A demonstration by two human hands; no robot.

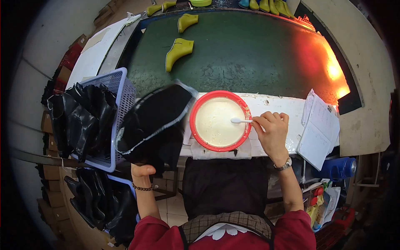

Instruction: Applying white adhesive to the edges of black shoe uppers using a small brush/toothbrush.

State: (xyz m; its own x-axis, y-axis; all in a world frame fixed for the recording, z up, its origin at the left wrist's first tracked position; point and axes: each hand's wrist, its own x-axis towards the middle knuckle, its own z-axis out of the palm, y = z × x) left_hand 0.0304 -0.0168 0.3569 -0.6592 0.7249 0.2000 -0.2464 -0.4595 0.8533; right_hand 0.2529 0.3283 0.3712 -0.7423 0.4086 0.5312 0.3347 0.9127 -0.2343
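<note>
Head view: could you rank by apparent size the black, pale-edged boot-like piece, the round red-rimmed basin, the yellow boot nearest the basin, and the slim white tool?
1. Black boot-like piece, though nearness to the camera may enlarge it
2. Red-rimmed basin
3. Yellow boot
4. White tool

Beyond the red basin [193, 120], a wide stretch of the green table [241, 50] lies open to a passing hand, bounded on the left by two yellow boots [179, 52]. The raised black boot [152, 112] and the lavender basket [127, 96] crowd the left side, while the right hand [273, 131], gripping a white tool [238, 120], blocks the basin's right rim, leaving a narrow gap before the notebook [318, 125].
</note>
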